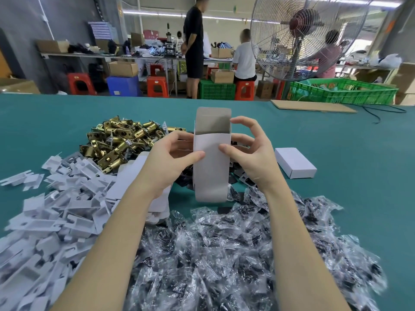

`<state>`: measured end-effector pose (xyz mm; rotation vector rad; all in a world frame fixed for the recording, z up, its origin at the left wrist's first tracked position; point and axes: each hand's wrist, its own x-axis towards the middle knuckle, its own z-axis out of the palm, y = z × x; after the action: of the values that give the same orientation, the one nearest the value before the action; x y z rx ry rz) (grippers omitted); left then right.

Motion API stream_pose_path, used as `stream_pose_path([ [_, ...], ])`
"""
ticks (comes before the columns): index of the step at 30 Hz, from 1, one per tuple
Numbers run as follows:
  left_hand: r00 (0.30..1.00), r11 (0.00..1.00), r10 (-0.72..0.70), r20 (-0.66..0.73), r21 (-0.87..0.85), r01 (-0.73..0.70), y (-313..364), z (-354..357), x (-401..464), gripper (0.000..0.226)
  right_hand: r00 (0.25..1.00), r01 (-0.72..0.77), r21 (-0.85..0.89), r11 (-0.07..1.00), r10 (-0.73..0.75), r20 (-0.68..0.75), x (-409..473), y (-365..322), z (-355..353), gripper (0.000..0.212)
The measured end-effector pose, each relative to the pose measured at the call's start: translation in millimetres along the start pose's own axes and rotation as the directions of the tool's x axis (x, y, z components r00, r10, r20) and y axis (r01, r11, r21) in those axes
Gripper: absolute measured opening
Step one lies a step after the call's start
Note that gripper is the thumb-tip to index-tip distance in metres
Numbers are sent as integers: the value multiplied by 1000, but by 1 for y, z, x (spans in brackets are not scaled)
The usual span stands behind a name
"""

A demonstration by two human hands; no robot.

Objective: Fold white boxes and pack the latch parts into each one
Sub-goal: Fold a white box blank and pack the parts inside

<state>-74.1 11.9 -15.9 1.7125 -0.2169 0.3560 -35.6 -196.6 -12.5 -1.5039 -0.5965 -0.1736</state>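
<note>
both hands – left hand (173,157), right hand (251,153) – gripping upright white box (211,167), top open

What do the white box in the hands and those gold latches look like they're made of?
The white box looks like thin matte cardboard: a dull greyish inside and creased flaps. The gold latches look like metal with a shiny brass-coloured finish, judging by bright glints; whether solid brass or plating cannot be told.

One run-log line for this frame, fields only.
stage: folding | left hand: holds white box | right hand: holds same box | top flap: open | brass latches: piled, untouched | closed box: right
</note>
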Motion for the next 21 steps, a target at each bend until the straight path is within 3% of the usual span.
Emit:
stream_pose_path([
  [3, 1000, 999, 15, 14, 35, -15, 1, -2, -1, 30, 1000, 10, -30, 999, -11, -13, 0, 1, 1, 38],
  [7, 998, 996, 57, 16, 70, -58, 2, -5, -3, 53, 1000, -21, -16, 1000, 21, 22, -1, 0, 0, 26],
  [13, 981, 971, 192, -28, 148, -186, 8, 0, -7, 31, 999, -12, 13, 1000, 11, 42, 1, -3, 2, 26],
  [17, 983, 972, 180, -46, 164, -171, 13, 5, -7, 8, 998, -19, -3, 1000, 19, 52, 0, -2, 0, 26],
  [21, 971, 983, 173, -164, 95, -159, 19, 10, -3, 6, 995, -29, -14, 999, 30, 93, 0, -1, -1, 25],
])
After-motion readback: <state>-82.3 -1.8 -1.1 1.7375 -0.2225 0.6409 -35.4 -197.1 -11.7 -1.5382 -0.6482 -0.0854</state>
